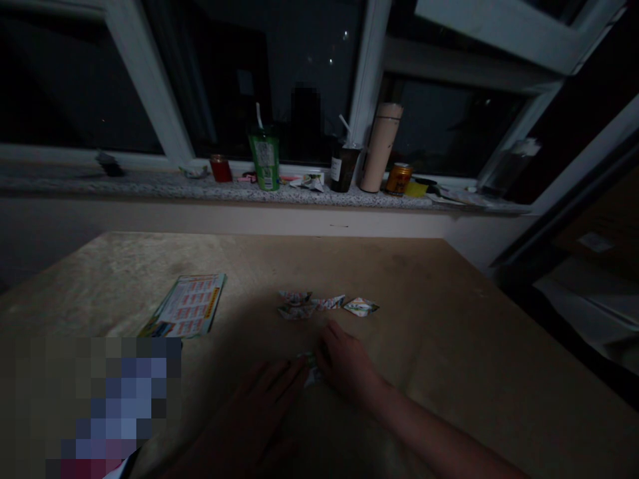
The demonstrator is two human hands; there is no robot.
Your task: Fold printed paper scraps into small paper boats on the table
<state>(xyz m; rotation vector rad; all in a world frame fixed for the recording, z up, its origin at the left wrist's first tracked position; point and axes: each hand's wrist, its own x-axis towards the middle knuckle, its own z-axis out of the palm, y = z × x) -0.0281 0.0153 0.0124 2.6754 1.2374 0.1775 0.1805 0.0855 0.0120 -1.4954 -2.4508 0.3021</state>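
Observation:
A small piece of printed paper (pixel 311 370) lies on the wooden table, between my two hands and partly hidden under the fingers. From the left, my left hand (pixel 267 396) holds its edge with the fingertips, deep in shadow. My right hand (pixel 347 362) grips the other side, fingers bent down and pressed together. Just beyond my hands sit several folded paper pieces, boat-like in shape: a pair overlapping on the left (pixel 295 310), a narrow piece (pixel 328 303) in the middle and a diamond-shaped piece (pixel 361 307) at the right.
A stack of printed sheets (pixel 192 305) lies to the left, above a blurred-out patch (pixel 114 406). On the granite sill (pixel 174 189) stand a green cup with a straw (pixel 265 159), a dark drink cup (pixel 344 167), a pink flask (pixel 382 148), a gold can (pixel 399 179) and a red jar (pixel 220 169).

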